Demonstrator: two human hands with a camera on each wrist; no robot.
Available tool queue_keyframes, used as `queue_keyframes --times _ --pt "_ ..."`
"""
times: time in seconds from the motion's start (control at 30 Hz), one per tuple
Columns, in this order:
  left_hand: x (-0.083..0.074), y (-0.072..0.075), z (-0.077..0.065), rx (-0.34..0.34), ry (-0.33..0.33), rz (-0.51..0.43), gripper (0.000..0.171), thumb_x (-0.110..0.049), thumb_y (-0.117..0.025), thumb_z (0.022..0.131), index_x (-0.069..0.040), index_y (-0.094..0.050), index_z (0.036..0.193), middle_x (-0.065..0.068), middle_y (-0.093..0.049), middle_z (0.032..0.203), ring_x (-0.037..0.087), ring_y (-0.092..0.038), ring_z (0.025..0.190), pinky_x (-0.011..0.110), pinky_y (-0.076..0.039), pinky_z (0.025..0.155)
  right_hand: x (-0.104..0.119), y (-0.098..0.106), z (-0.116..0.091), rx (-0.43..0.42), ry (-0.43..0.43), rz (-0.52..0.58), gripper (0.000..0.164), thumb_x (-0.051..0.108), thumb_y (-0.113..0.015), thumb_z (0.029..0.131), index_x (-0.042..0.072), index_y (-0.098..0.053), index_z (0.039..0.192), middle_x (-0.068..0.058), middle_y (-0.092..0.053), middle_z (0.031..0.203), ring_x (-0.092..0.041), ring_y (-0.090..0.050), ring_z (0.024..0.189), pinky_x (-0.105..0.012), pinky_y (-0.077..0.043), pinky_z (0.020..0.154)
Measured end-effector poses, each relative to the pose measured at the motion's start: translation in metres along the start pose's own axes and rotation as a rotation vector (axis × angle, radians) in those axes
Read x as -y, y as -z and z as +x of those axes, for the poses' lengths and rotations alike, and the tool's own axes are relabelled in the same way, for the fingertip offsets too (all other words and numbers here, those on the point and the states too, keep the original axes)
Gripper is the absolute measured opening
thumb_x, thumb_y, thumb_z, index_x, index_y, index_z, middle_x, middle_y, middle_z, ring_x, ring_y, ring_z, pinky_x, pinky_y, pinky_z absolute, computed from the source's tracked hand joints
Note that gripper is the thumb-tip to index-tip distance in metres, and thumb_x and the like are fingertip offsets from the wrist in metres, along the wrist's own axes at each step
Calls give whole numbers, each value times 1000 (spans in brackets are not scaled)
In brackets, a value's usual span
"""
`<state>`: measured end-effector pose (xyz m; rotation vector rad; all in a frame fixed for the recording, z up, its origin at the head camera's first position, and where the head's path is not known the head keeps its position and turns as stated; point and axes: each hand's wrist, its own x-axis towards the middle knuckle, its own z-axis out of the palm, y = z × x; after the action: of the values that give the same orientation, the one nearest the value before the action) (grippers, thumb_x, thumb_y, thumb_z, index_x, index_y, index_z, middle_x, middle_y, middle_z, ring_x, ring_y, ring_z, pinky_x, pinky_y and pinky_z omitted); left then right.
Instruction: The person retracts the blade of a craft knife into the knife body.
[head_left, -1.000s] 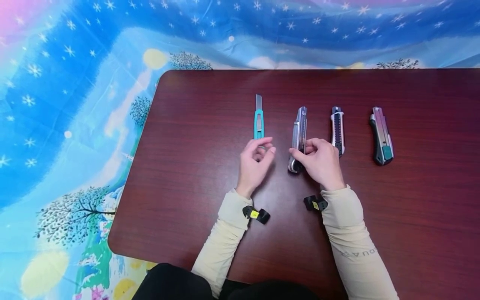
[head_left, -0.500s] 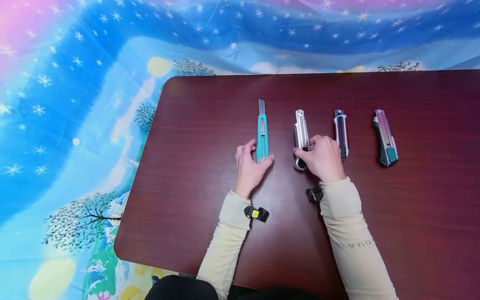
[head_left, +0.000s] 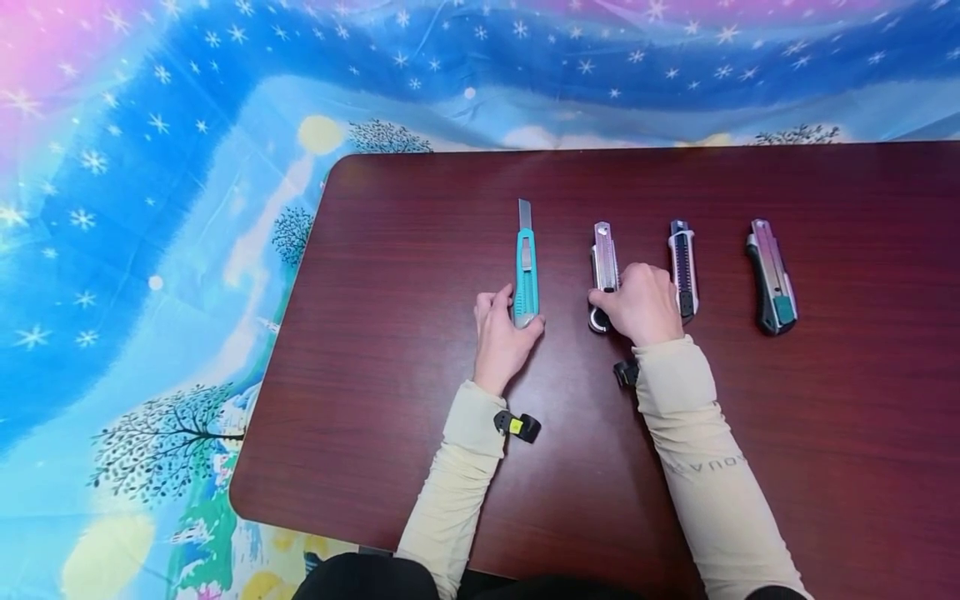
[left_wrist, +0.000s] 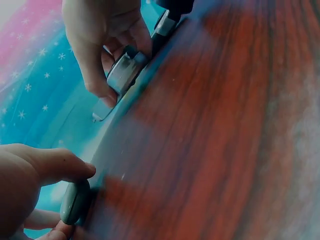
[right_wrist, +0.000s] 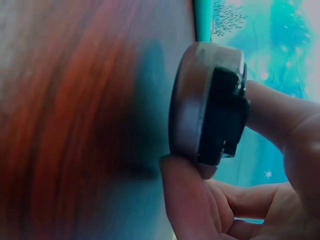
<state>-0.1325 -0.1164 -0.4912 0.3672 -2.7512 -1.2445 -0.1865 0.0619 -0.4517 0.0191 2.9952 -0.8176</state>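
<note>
Tabletop: dark red-brown wood grain, its left corners rounded.
Backdrop cloth: blue with white snowflakes, pink along the top, spread beyond the table's far and left edges.
Cloth print: a large dark-branched tree (drawn sideways, its trunk toward the table) and a pale yellow disc.
White-and-black cutter: lying on the tabletop.
Rightmost cutter: silver and black, teal near its base.

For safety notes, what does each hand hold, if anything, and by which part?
Left hand: turquoise utility knife; right hand: silver utility knife; both near the rear end.
</note>
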Motion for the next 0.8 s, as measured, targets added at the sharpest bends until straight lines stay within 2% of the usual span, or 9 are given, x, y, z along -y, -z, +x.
queue_keyframes --times 0.4,0.8 --pt "-1 1 -1 -15 -15 25 65 -26 -71 69 -4 -49 126 7 -45 103 20 -39 103 30 -40 89 5 -3 7 34 -46 -53 37 37 -64 68 4 -54 55 -19 -56 63 -36 -53 62 -43 -41 49" --pt "0 1 -1 -19 -22 45 63 -25 -72 69 -6 -50 125 6 -44 102 19 -38 103 28 -40 89 9 -2 9 63 -112 -32 40 40 -65 70 1 -57 64 -26 -58 79 -45 -55 72 -50 -45 59"
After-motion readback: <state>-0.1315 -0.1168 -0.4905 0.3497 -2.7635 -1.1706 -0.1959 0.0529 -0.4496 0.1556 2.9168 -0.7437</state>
